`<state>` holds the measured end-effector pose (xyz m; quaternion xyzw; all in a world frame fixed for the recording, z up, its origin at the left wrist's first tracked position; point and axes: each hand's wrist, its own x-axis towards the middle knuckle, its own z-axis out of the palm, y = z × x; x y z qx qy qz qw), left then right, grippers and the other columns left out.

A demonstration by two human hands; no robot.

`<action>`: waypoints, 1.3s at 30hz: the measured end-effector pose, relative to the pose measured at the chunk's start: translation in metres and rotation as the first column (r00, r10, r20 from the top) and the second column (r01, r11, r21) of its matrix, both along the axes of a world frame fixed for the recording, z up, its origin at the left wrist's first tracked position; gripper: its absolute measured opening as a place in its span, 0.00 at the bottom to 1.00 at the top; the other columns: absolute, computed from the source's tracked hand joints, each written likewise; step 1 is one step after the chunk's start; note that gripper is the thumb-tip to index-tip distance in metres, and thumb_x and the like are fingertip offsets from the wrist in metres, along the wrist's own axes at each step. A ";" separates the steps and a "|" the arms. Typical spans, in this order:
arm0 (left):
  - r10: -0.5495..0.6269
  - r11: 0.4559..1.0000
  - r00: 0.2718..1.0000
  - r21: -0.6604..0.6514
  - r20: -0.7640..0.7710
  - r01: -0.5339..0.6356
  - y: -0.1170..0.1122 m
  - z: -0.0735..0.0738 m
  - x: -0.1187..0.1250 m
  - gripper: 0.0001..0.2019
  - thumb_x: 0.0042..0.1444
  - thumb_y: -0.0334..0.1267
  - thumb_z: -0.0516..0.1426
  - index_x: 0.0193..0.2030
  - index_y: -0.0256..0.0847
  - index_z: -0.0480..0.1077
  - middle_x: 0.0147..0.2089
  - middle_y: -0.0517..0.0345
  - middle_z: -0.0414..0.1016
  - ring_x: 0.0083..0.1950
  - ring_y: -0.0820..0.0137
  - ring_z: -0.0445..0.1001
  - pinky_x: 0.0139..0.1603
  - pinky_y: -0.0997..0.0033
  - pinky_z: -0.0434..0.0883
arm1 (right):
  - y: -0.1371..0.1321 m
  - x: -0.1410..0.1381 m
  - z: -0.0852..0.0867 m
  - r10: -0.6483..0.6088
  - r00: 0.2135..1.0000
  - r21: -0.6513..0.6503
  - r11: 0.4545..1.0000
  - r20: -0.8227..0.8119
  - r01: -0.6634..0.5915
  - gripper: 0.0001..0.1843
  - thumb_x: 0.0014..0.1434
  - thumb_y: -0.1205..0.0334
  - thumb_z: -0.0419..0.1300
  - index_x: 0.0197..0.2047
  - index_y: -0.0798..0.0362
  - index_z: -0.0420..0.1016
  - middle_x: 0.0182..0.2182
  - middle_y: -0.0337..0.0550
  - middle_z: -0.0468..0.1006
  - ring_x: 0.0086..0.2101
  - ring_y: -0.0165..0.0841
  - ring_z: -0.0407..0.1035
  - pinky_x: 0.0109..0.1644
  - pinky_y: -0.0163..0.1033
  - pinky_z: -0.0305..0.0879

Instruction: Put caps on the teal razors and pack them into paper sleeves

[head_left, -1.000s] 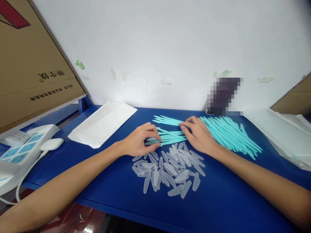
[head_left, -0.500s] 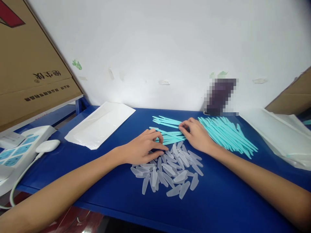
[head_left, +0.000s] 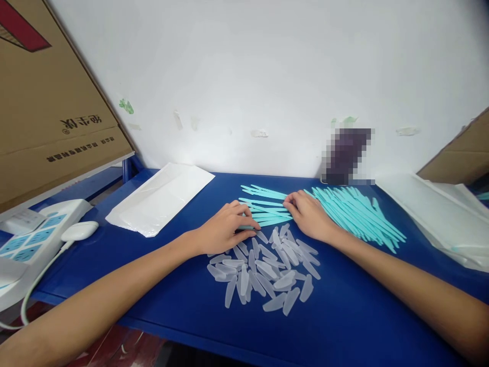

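My left hand [head_left: 229, 227] reaches over the back left of a loose pile of frosted clear blade caps [head_left: 263, 272]. Its thumb and index finger are closed on one cap [head_left: 262, 236], which pokes out beyond the fingertips. My right hand [head_left: 311, 214] is pinched at the right end of a slim turquoise eyebrow razor [head_left: 267, 202]. That razor lies among several others in a small spread group [head_left: 273, 220] between my hands. A thick heap of the same turquoise razors [head_left: 359, 216] rests just right of my right hand.
A white plastic bag [head_left: 160, 199] lies at the back left, and a translucent bag [head_left: 431, 219] at the right. A power strip [head_left: 42, 239] with a white charger [head_left: 79, 231] sits at the far left. A blurred phone-like object [head_left: 347, 155] leans on the wall. Cardboard boxes [head_left: 64, 102] flank the table.
My left thumb and index finger have come together at a cap and drawn back slightly left. My right hand stays almost in place. The whole view has shifted slightly.
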<state>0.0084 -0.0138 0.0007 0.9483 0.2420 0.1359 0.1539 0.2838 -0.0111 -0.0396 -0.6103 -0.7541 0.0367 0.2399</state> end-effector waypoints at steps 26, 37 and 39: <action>0.665 0.735 0.425 -0.638 0.614 -0.230 0.034 -0.014 -0.004 0.18 0.57 0.49 0.64 0.48 0.41 0.76 0.40 0.56 0.78 0.40 0.68 0.75 0.39 0.71 0.68 | -0.021 -0.011 0.016 0.014 1.000 0.093 0.996 -0.028 -0.012 0.10 0.72 0.56 0.41 0.41 0.48 0.58 0.18 0.31 0.62 0.19 0.36 0.56 0.37 0.43 0.52; 0.786 0.569 0.316 -0.822 0.531 -0.032 0.042 -0.014 -0.008 0.19 0.43 0.45 0.73 0.39 0.39 0.77 0.40 0.55 0.81 0.39 0.72 0.77 0.38 0.75 0.68 | -0.027 -0.012 0.017 0.119 0.992 0.146 0.983 -0.040 -0.112 0.11 0.73 0.56 0.40 0.41 0.48 0.58 0.30 0.41 0.70 0.26 0.36 0.65 0.31 0.41 0.55; 0.802 0.543 0.293 -0.840 0.520 0.007 0.044 -0.014 -0.009 0.22 0.41 0.45 0.74 0.41 0.39 0.77 0.39 0.57 0.80 0.38 0.73 0.76 0.37 0.76 0.68 | -0.026 -0.011 0.016 0.133 0.991 0.224 0.966 -0.003 -0.129 0.12 0.73 0.57 0.41 0.40 0.49 0.59 0.37 0.46 0.71 0.31 0.36 0.67 0.34 0.41 0.59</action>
